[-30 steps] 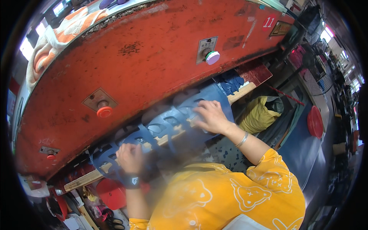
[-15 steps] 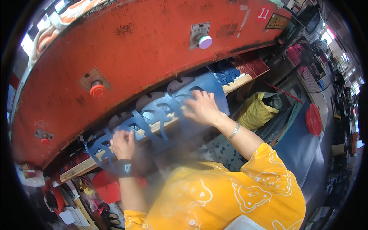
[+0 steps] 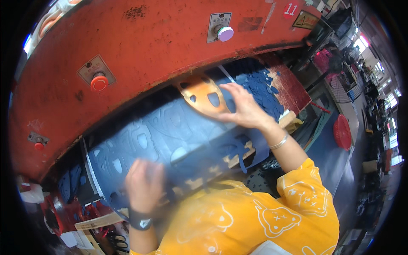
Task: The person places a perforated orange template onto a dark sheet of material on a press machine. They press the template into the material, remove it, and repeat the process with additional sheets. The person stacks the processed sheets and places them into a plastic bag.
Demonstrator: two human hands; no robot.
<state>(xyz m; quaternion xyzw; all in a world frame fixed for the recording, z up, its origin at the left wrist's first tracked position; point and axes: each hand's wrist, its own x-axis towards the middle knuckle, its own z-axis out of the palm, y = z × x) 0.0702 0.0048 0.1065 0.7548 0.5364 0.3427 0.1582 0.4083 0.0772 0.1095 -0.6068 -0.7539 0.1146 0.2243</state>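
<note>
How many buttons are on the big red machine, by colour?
Red buttons: 2, a large one and a small one
Purple buttons: 1
Total: 3 buttons on the red machine

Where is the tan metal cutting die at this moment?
In the head view, the tan cutting die sits upper centre on the blue sheet, just under the red press's edge, with the right hand touching it.
</note>
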